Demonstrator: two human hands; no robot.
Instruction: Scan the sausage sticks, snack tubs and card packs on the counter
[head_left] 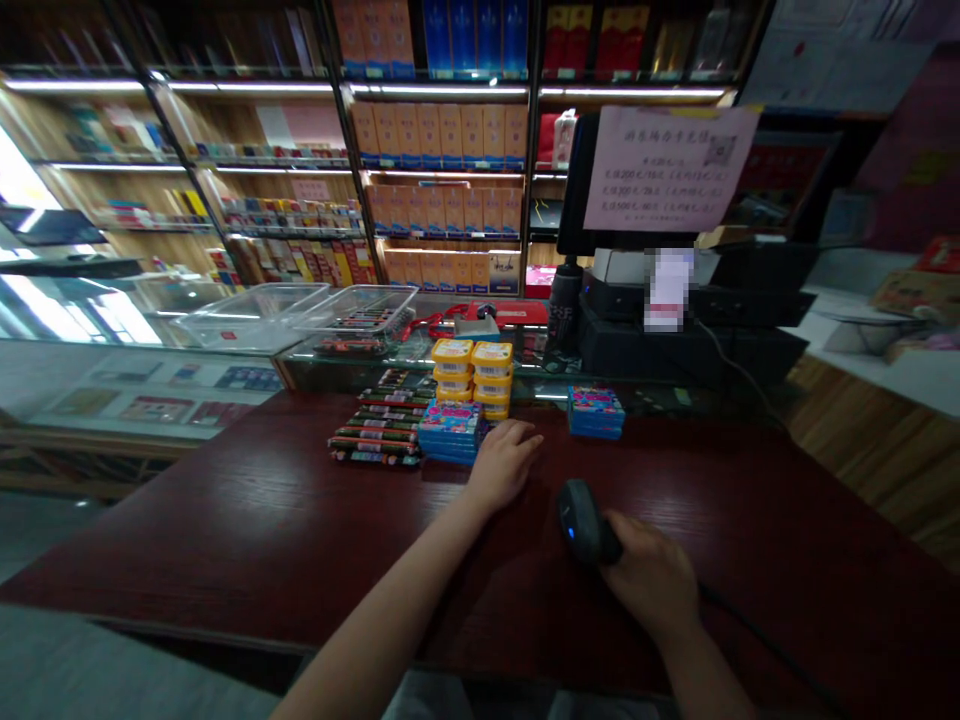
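Observation:
My right hand (652, 572) is wrapped around the handle of a dark barcode scanner (580, 522). A small blue light glows on the scanner, and its head points away from me. My left hand (506, 462) lies at the right side of a stack of flat blue-and-pink boxes (450, 432), its fingers stretched out and somewhat apart. Whether it touches the stack I cannot tell. Just behind stand stacked yellow tubs (472, 378) with white lids. Left of the boxes lies a row of dark, stick-shaped packets (375, 435).
A smaller stack of blue boxes (595, 412) sits farther right on the dark red counter (247, 520). Beyond are clear plastic trays (255, 312), a black bottle (564, 310) and a monitor with a pink paper sign (667, 170). The scanner's cable (772, 645) trails toward the right front.

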